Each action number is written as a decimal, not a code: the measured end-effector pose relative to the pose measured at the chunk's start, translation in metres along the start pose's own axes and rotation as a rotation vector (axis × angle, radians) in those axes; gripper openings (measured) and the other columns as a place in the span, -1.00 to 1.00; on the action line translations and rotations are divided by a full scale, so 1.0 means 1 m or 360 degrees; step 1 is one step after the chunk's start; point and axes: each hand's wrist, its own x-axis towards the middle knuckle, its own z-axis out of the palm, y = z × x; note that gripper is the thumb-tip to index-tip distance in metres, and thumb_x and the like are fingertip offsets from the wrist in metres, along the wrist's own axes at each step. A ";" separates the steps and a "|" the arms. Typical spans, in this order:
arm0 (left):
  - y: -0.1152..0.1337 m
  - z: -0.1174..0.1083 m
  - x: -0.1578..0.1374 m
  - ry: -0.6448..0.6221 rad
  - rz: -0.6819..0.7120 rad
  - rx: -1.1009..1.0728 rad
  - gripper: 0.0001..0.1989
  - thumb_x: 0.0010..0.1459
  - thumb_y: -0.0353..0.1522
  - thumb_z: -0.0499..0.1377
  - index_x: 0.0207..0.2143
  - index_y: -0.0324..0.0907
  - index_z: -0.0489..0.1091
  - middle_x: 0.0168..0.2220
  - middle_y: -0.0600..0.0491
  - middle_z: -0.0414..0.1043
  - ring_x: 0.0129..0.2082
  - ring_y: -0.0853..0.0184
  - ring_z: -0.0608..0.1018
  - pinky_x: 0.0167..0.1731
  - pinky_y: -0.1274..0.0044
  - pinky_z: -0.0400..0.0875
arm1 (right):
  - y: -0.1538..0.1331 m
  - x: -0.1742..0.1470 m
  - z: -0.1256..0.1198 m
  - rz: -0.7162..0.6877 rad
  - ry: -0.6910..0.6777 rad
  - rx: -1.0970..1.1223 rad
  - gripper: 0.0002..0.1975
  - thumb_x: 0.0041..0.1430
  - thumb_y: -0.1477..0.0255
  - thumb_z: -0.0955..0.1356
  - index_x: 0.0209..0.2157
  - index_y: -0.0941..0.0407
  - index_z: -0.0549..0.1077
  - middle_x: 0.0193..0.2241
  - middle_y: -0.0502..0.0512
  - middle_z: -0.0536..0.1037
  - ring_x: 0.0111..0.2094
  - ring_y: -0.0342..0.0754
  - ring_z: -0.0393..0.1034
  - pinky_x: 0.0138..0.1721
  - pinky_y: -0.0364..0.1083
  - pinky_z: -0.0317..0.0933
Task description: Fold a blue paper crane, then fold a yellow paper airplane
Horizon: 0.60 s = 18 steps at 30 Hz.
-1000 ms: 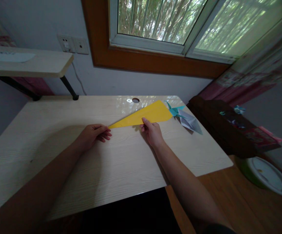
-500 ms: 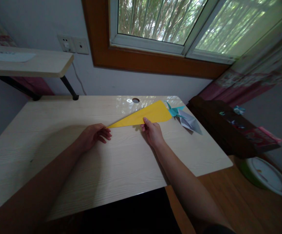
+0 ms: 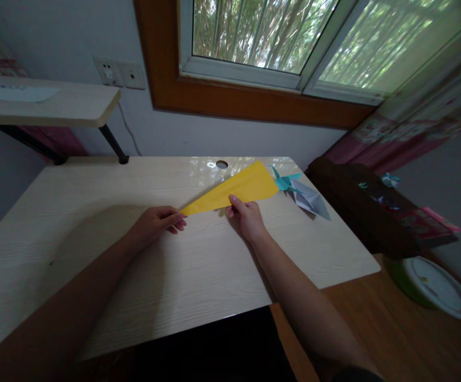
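A sheet of yellow paper, folded into a long narrow wedge, is held slantwise above the table. Its thin tip lies between the thumb and fingers of my left hand. Along the lower edge, nearer the wide end, my right hand pinches the paper with the thumb on top. Just beyond the wide end rests a teal folded paper figure. A white folded paper piece lies beside it, partly touching or overlapping it.
The pale wooden table has a round cable hole near its back edge. At the left stands a raised shelf on black posts. A dark wooden cabinet with small items and a green-and-white tub are at the right.
My left hand has moved slightly right and down with the thin tip, its thumb now laid over the paper. My right hand and the wide end have shifted a little left.
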 end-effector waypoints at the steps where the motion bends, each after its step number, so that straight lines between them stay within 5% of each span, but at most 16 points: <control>1: 0.000 0.000 0.000 -0.0032 -0.0010 0.0044 -0.64 0.18 -0.07 0.26 -0.33 -0.21 0.57 -0.36 -0.02 0.61 -0.42 0.35 0.58 -0.38 0.53 0.50 | 0.000 -0.001 0.000 -0.0014 -0.0051 -0.0044 -0.57 0.10 0.06 0.48 -0.57 0.12 0.54 -0.61 0.02 0.49 -0.58 -0.16 0.28 -0.50 -0.12 0.14; 12: 0.007 0.007 0.003 -0.0372 -0.0239 0.0258 -0.68 0.12 -0.10 0.29 -0.40 -0.18 0.58 -0.43 0.02 0.61 -0.44 0.34 0.59 -0.39 0.54 0.42 | -0.003 -0.006 0.003 0.0015 -0.0375 -0.0207 -0.57 0.11 0.03 0.47 -0.54 0.12 0.58 -0.58 0.05 0.54 -0.56 -0.13 0.33 -0.45 -0.10 0.20; 18: 0.004 0.004 0.003 -0.0370 -0.0305 0.0140 -0.70 0.07 -0.11 0.32 -0.43 -0.18 0.56 -0.44 0.03 0.60 -0.47 0.35 0.58 -0.41 0.54 0.42 | 0.001 -0.001 0.000 0.0000 -0.0156 -0.0139 -0.54 0.13 0.06 0.47 -0.63 0.12 0.52 -0.60 0.04 0.51 -0.51 -0.13 0.33 -0.41 -0.11 0.17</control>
